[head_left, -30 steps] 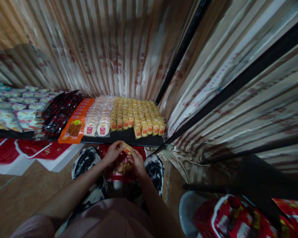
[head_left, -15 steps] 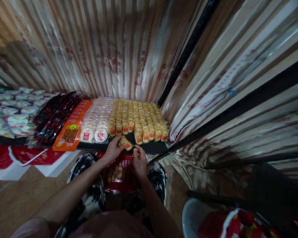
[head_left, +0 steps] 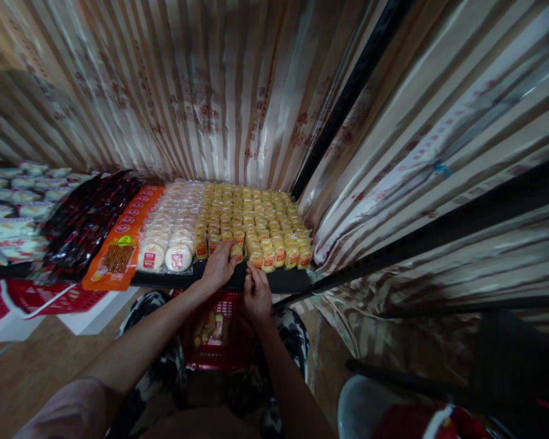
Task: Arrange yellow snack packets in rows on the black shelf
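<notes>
- Left hand [head_left: 218, 268]: fingers closed on one yellow snack packet [head_left: 236, 251] at the shelf's [head_left: 283, 281] front edge.
- Right hand [head_left: 257, 296]: fingers curled together, empty, just beside it.
- One red basket [head_left: 219, 332] below.

dim light; striped curtains [head_left: 201, 91] behind a black shelf [head_left: 283, 281], brown floor [head_left: 36, 366].
</notes>
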{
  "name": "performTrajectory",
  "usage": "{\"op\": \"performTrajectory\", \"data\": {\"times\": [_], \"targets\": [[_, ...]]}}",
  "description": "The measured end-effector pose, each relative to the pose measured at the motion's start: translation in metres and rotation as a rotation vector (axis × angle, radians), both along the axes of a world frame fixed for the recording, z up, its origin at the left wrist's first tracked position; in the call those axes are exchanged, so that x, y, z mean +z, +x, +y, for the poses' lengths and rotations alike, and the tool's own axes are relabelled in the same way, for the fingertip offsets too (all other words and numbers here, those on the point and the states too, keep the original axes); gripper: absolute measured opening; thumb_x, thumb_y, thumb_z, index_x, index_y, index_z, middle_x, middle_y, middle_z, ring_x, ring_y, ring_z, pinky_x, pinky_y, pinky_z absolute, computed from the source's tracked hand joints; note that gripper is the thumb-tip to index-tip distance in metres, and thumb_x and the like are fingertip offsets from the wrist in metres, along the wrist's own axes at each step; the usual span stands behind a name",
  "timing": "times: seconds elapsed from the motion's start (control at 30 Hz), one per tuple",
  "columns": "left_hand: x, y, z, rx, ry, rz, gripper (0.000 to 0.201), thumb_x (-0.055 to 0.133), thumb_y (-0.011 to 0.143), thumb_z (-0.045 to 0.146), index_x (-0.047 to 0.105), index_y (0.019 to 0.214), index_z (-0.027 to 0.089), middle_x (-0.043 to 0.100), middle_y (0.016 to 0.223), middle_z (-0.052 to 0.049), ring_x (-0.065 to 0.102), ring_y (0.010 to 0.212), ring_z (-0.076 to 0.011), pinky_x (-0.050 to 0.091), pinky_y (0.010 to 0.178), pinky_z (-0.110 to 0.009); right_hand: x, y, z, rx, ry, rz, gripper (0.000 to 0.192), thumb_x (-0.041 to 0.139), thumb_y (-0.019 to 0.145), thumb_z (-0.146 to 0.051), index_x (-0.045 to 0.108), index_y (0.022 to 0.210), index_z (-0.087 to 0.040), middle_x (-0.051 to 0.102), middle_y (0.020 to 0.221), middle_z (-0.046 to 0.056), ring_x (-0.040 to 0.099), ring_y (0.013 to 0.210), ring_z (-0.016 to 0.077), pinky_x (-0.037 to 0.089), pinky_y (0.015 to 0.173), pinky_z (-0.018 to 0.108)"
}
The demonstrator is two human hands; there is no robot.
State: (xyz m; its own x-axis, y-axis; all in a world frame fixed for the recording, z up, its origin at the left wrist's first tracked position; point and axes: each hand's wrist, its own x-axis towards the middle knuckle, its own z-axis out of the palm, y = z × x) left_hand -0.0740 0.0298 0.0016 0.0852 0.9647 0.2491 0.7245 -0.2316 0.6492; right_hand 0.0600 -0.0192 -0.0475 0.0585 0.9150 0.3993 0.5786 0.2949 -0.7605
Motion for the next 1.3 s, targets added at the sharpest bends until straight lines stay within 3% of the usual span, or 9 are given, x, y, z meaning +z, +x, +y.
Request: {"op": "performTrajectory", "data": {"times": [0.2,0.43,0.6,0.77,1.0,1.3], "targets": [[0.003,0.01,0.013,0.025,0.004,0.036,0.039,0.048,0.081,0.014,0.048,0.12,0.015,0.046,0.108,-0.009,0.054,0.098,-0.0196,0.047,0.087,-0.033,-0.006,0.004,0.003,0.005,0.054,0.06,0.035,0.037,0.089,-0.02,0.056,0.118,-0.019,0.063,0.099,0.008,0.059,0.093,0.016,0.048,0.085,0.032],[-0.006,0.014,0.023,0.043,0.107,0.099,0.041,0.046,0.084,0.016,0.045,0.124,0.017,0.043,0.11,-0.009,0.053,0.099,-0.0202,0.05,0.083,-0.032,-0.012,0.004,0.005,-0.016,0.084,0.01,0.035,0.038,0.087,-0.016,0.058,0.115,-0.018,0.063,0.102,0.008,0.058,0.098,0.0161,0.048,0.088,0.031],[-0.012,0.018,0.02,0.128,0.13,0.133,0.044,0.046,0.085,0.019,0.041,0.128,0.016,0.041,0.119,-0.013,0.053,0.103,-0.0223,0.051,0.077,-0.032,-0.012,0.003,0.004,-0.025,0.069,0.014,0.035,0.038,0.087,-0.015,0.058,0.115,-0.018,0.064,0.101,0.008,0.059,0.098,0.0157,0.048,0.088,0.03],[-0.018,0.018,0.02,0.141,0.13,0.174,0.037,0.046,0.086,0.018,0.044,0.122,0.013,0.048,0.11,-0.012,0.054,0.1,-0.0208,0.049,0.081,-0.03,-0.013,0.002,0.005,-0.043,0.068,0.007,0.034,0.037,0.087,-0.015,0.059,0.114,-0.018,0.064,0.102,0.008,0.058,0.098,0.0163,0.048,0.087,0.031],[-0.016,0.024,0.019,0.179,0.02,0.29,0.038,0.038,0.091,0.023,0.04,0.129,0.02,0.052,0.111,-0.008,0.057,0.094,-0.0178,0.048,0.073,-0.025,-0.012,0.003,0.005,-0.033,0.062,0.005,0.034,0.038,0.087,-0.016,0.057,0.115,-0.017,0.063,0.102,0.008,0.058,0.098,0.016,0.048,0.087,0.03],[-0.012,0.013,-0.002,0.083,0.032,0.258,0.05,0.039,0.088,0.022,0.03,0.138,0.023,0.046,0.118,-0.011,0.057,0.095,-0.0196,0.05,0.07,-0.026,-0.009,0.011,0.004,0.059,0.047,0.066,0.034,0.039,0.089,-0.022,0.059,0.115,-0.019,0.066,0.098,0.007,0.06,0.093,0.0157,0.049,0.085,0.032]]}}
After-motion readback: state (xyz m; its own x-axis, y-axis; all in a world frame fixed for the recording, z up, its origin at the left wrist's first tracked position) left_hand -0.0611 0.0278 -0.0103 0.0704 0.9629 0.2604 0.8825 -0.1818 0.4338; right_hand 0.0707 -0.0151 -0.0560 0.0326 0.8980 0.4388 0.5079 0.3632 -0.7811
